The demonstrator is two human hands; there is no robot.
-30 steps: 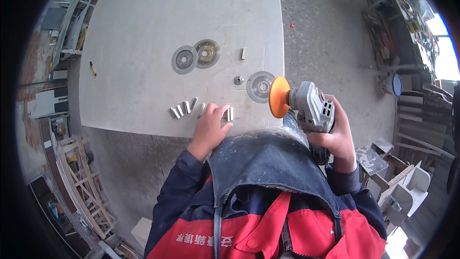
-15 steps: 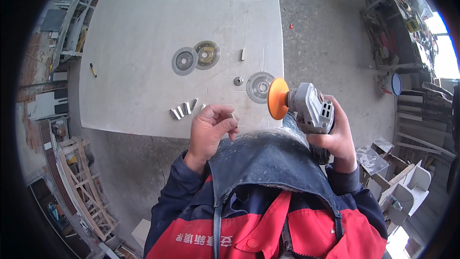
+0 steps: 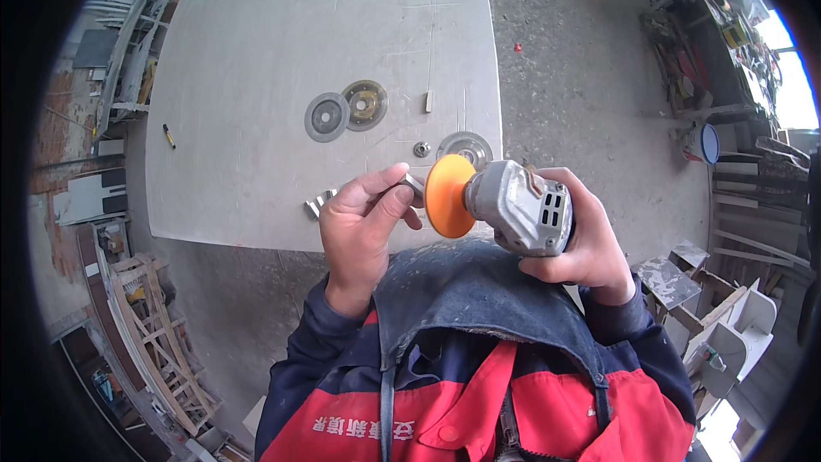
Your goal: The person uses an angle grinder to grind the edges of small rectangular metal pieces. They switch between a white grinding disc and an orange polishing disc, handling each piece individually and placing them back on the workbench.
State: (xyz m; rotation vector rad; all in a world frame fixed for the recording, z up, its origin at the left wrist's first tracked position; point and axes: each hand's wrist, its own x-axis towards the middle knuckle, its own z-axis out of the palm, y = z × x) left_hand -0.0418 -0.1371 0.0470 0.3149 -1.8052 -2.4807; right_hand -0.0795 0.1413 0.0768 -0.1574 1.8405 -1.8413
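My right hand (image 3: 581, 235) grips an angle grinder (image 3: 523, 208) with a grey metal head and an orange disc (image 3: 449, 196) facing left. Pinched between thumb and fingers of my left hand (image 3: 366, 221) is a small metal piece (image 3: 413, 183), its end at the edge of the disc; whether they touch I cannot tell. Several similar metal pieces (image 3: 315, 209) lie on the table beside my left hand, partly covered by it. Beyond the grinder rests a grey cutting disc (image 3: 464, 148), with a small round metal nut (image 3: 422, 149) next to it.
On the pale table (image 3: 256, 51) lie a grey disc (image 3: 327, 117) overlapping a brownish disc (image 3: 365, 105), a small upright block (image 3: 428, 102) and a yellow-black marker (image 3: 168, 136). Shelving (image 3: 735, 43) and a bucket (image 3: 701, 144) stand at right, wooden frames (image 3: 158, 334) at left.
The grinder has moved left, bringing its orange disc up to the metal piece. My left hand has shifted slightly up and left, turning the piece toward the disc.
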